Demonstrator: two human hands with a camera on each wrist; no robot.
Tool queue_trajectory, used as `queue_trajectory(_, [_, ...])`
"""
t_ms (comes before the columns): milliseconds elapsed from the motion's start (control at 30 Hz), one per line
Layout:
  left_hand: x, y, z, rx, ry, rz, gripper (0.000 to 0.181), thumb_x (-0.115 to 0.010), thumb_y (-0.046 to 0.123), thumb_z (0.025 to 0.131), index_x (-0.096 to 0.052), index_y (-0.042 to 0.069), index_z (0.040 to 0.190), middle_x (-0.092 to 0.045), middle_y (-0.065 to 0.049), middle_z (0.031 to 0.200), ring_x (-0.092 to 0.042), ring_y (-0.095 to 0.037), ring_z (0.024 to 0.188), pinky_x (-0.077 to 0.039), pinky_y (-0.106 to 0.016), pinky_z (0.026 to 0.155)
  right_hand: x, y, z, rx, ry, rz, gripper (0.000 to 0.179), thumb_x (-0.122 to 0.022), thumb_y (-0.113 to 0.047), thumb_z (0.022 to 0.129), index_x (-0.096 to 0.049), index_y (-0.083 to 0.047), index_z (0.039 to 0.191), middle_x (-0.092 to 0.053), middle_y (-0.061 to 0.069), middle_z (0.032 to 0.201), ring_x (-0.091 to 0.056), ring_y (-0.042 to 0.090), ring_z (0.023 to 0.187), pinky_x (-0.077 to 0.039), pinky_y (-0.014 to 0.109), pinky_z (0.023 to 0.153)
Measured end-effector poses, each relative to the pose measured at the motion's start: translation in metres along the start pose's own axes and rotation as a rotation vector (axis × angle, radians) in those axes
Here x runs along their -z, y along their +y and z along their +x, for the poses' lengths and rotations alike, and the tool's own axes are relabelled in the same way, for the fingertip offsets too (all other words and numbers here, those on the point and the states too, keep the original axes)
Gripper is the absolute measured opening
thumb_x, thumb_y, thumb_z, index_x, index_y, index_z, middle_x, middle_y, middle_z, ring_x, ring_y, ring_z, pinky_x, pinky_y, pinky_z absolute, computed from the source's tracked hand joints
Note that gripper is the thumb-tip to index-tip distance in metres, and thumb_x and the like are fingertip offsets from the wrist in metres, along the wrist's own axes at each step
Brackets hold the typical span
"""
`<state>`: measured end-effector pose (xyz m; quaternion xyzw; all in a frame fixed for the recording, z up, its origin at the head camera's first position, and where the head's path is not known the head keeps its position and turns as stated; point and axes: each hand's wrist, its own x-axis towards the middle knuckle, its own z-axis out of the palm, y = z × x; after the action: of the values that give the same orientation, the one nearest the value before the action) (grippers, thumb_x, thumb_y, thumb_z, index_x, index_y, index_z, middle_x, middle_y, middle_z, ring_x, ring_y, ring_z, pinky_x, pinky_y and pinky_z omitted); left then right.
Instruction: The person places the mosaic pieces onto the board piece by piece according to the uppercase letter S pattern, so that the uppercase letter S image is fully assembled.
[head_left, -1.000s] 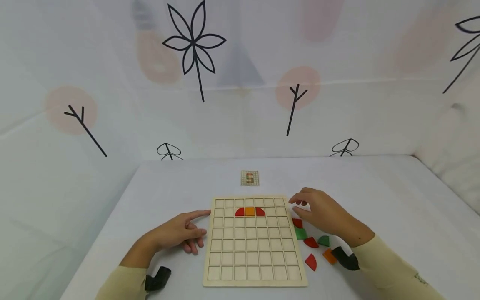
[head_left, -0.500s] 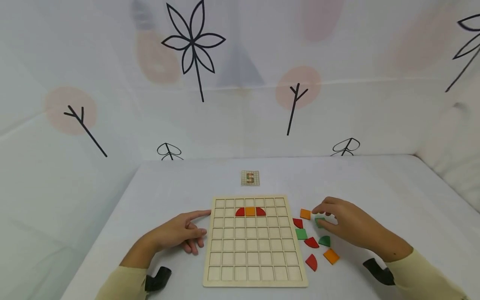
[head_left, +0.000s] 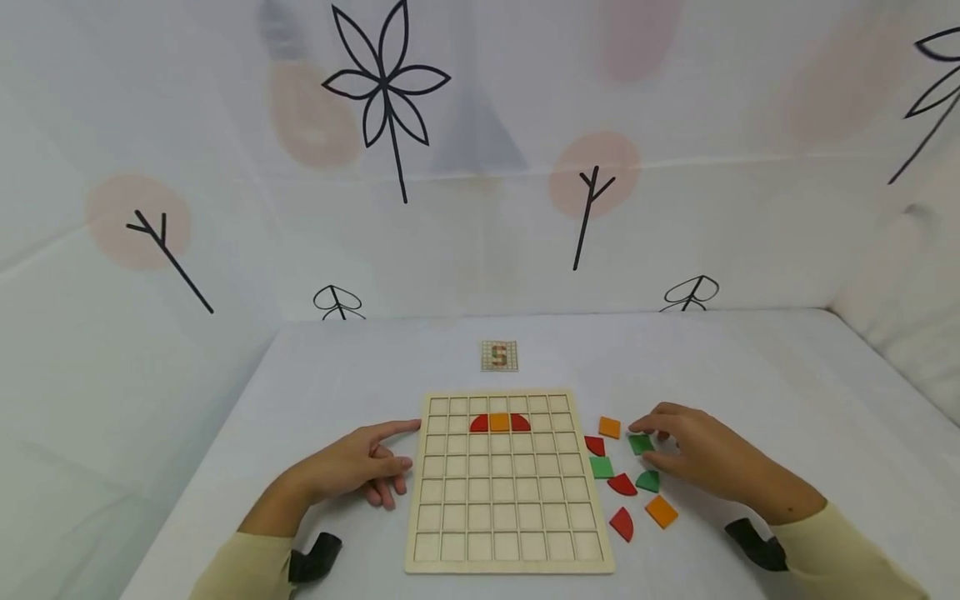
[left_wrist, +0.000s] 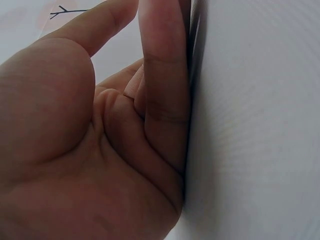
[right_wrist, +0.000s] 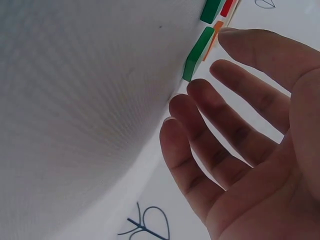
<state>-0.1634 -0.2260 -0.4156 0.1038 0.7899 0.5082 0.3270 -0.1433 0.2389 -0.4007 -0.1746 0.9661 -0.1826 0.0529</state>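
In the head view a wooden grid board (head_left: 455, 492) lies on the table, with a red quarter-circle (head_left: 480, 423), an orange square (head_left: 498, 422) and another red quarter-circle (head_left: 520, 423) in its second row. My left hand (head_left: 352, 464) rests at the board's left, its straight index fingertip at the edge and the other fingers loosely bent. Around a green square (head_left: 641, 443) right of the board, the thumb and fingers of my right hand (head_left: 701, 454) are spread apart. The right wrist view shows the relaxed fingers beside that green piece (right_wrist: 198, 54), with a gap between thumb and fingers.
Loose pieces lie along the board's right side: an orange square (head_left: 610, 427), a green square (head_left: 602, 467), a green quarter-circle (head_left: 648, 481), another orange square (head_left: 662, 512) and several red quarter-circles (head_left: 622, 523). Behind the board is a small pattern card (head_left: 499, 356).
My right hand has moved right and nearer from the board's upper right edge to the green square. An orange square lies uncovered where the hand was. The left hand has stayed still.
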Motion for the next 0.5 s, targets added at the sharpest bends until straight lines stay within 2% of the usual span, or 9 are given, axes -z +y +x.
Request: queue_trajectory(500, [0.0006, 0.0009, -0.0003, -0.001, 0.001, -0.002, 0.072, -0.069, 0.031, 0.096, -0.033, 0.019, 0.157, -0.072, -0.011, 0.083, -0.073, -0.023, 0.067, -0.059, -0.031, 0.06, -0.0009, 0.0018, 0.0035, -0.025, -0.025, -0.024, 0.035, -0.086, -0.027, 0.079, -0.076, -0.014, 0.11, -0.064, -0.006, 0.098, -0.055, 0.011, 0.087, -0.058, 0.031, 0.078])
